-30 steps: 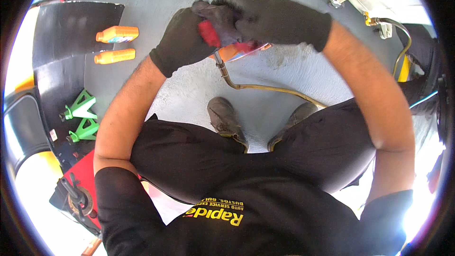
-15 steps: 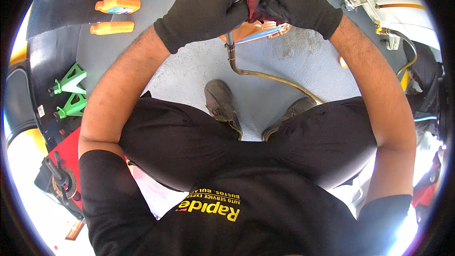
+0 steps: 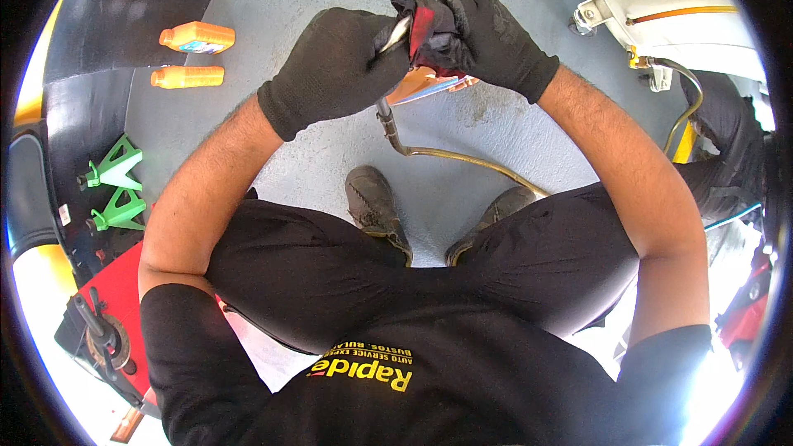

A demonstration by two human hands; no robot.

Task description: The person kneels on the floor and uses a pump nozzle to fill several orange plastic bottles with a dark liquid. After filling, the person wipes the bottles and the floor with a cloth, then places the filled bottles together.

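Note:
My left hand (image 3: pixel 339 66), in a black knit glove, is closed around a silvery metal tool (image 3: pixel 400 35), only partly visible between the fingers. Below that fist, a metal fitting (image 3: pixel 386 122) joins a yellowish hose (image 3: pixel 471 159) that runs toward my right shoe. My right hand (image 3: pixel 500 37), gloved alike, grips a crumpled black and red rag (image 3: pixel 423 29) bunched against the tool's upper end. The two hands meet in front of me, above the floor. Behind them an orange container (image 3: pixel 425 85) with a bluish-white label is mostly hidden.
Two orange bottles (image 3: pixel 198 37) lie at the far left, by a black curved panel (image 3: pixel 136 16). Green stands (image 3: pixel 116 163) and a red piece of equipment (image 3: pixel 124 281) are at my left. A white body part with hose fittings (image 3: pixel 661 0) stands at the far right, near dark fabric (image 3: pixel 727 124).
The whole view has shifted slightly, and both hands sit lower in it. More of the silvery tool and the rag shows now. Both grips stay closed.

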